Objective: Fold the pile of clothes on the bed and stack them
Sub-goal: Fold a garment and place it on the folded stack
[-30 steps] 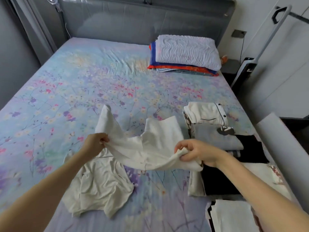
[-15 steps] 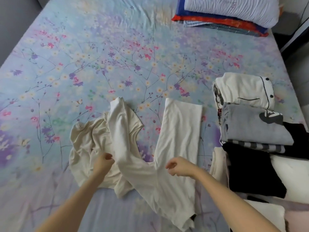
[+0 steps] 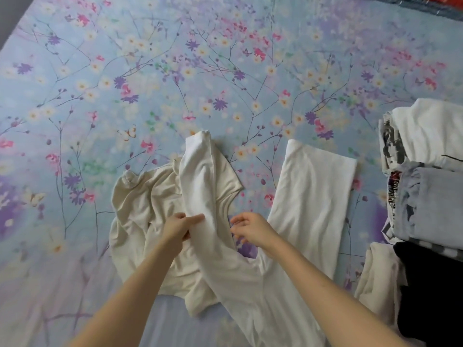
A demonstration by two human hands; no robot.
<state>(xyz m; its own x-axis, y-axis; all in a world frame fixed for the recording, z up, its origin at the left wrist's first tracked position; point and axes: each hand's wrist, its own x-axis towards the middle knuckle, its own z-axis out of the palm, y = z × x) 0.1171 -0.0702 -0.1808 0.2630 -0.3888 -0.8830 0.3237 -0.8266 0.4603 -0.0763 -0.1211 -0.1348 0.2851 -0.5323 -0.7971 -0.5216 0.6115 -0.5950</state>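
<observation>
- The white trousers (image 3: 310,196), held up in the air a second ago, now lie spread on the bed (image 3: 175,71), and the view has dropped closer to them.
- The right hand (image 3: 253,230) has slid left from the fork of the trousers toward the left leg. Its fingers (image 3: 236,221) are loosely curled and a little apart, just beside the inner edge of that leg and gripping nothing.
- The left hand (image 3: 176,229) has come onto the left trouser leg and pinches it, with the thumb on top of the cloth and the rest of the hand tucked beneath the fold.
- The trousers sit in the lower middle of the frame. The right leg lies flat and straight, pointing to the upper right, and the left leg is rumpled and bent toward the upper left.
- The left leg lies across a crumpled cream shirt (image 3: 142,204), which spreads out to the left of it in the lower left of the middle.
- Folded clothes (image 3: 438,204) are stacked along the right edge of the frame, with a white piece at the top, a grey one below it and a black one lowest, well apart from the hands.
- The bed sheet is pale blue with a flower print.
</observation>
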